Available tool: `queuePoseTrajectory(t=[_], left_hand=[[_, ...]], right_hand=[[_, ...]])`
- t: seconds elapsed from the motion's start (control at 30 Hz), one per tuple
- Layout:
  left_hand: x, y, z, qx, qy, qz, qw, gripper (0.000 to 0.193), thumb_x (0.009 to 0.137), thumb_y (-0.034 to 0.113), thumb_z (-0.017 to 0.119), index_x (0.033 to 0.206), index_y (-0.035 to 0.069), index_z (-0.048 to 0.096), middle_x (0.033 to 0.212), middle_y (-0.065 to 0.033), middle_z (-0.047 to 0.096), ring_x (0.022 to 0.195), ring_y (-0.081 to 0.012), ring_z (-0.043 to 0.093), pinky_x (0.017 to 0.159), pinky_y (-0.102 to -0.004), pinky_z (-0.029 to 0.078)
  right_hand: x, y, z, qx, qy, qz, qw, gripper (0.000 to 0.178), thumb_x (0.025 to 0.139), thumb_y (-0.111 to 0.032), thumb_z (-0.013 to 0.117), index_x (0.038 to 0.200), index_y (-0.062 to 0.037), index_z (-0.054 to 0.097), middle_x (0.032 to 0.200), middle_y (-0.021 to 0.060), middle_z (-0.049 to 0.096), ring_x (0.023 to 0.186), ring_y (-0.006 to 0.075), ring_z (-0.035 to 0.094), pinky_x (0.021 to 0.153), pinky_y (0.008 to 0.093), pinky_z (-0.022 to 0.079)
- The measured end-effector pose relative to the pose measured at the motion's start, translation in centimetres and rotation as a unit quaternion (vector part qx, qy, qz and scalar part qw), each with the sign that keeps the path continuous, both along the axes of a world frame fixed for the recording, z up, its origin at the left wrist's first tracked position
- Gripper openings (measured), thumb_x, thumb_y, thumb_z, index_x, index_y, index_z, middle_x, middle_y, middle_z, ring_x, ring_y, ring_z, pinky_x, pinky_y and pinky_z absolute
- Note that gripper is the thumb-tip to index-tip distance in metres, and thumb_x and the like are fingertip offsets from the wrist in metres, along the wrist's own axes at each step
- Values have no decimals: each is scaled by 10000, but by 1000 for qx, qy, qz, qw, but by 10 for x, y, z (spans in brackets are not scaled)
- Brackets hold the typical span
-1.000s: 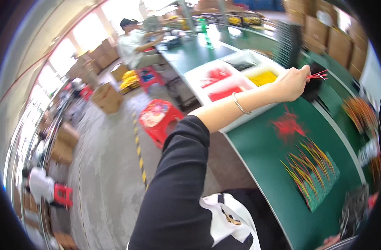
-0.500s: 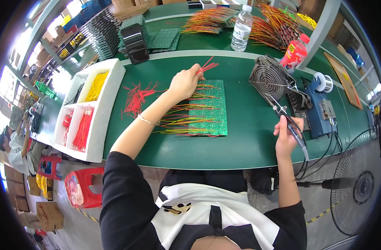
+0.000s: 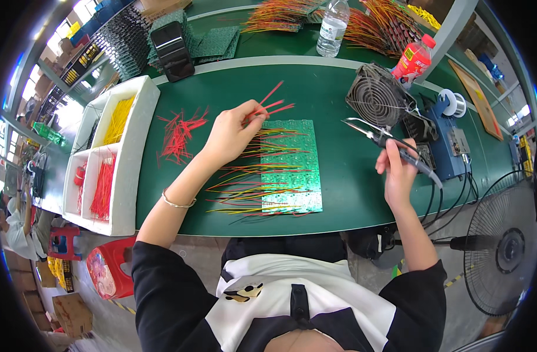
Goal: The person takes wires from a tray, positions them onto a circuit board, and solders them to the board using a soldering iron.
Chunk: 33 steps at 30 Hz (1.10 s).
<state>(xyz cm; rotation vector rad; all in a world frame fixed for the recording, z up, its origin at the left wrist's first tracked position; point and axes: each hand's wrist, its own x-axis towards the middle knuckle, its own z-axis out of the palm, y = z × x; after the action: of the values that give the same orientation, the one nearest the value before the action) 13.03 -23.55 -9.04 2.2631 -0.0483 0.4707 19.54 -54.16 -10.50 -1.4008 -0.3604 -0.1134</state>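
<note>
My left hand [image 3: 232, 130] is closed round a few red wires [image 3: 273, 105], whose ends stick out past the fingertips. It hovers at the top left corner of a green circuit board panel [image 3: 297, 167]. Rows of red, yellow and black wires [image 3: 239, 189] lie across the panel's left part and reach out onto the table. In my right hand [image 3: 398, 173] is a soldering iron [image 3: 391, 142], gripped like a pen, its tip pointing up and left in front of a round-grilled fan [image 3: 375, 97]. The iron's tip is apart from the board.
Left of the loose red wire pile [image 3: 180, 138] stands a white foam box [image 3: 133, 158] with yellow and red wires. A solder spool [image 3: 454, 104] sits by a blue soldering station [image 3: 450, 141]. Bottles [image 3: 333, 29], stacked boards [image 3: 124, 44] and a black phone-like object [image 3: 173, 53] line the back.
My left hand has moved left and down with the red wires. The soldering iron has swung so its tip points further left. The panel appears slightly lower in view.
</note>
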Motion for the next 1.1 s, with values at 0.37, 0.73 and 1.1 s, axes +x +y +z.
queuePoseTrajectory(t=[0.37,0.73,1.1], left_hand=[[14,6,-23,-161,91,-15,983,89,807,64,618,807,-25,619,554,102,399,516,22,279,474,-166,229],[18,0,-29,-156,107,2,982,89,795,59,638,822,-25,647,562,84,468,517,31,325,473,-145,253],[20,-1,-30,-141,101,-20,985,93,795,43,634,851,-26,661,628,45,560,570,19,413,504,-132,320]], right_hand=[[7,48,-13,32,83,97,991,216,861,-159,579,831,-43,400,586,98,533,426,128,484,407,240,415],[7,53,-11,9,126,95,987,205,868,-180,563,819,-101,381,543,57,498,396,105,443,402,235,376],[6,48,-10,41,134,82,987,211,864,-170,568,806,-67,393,538,81,509,387,110,438,384,224,374]])
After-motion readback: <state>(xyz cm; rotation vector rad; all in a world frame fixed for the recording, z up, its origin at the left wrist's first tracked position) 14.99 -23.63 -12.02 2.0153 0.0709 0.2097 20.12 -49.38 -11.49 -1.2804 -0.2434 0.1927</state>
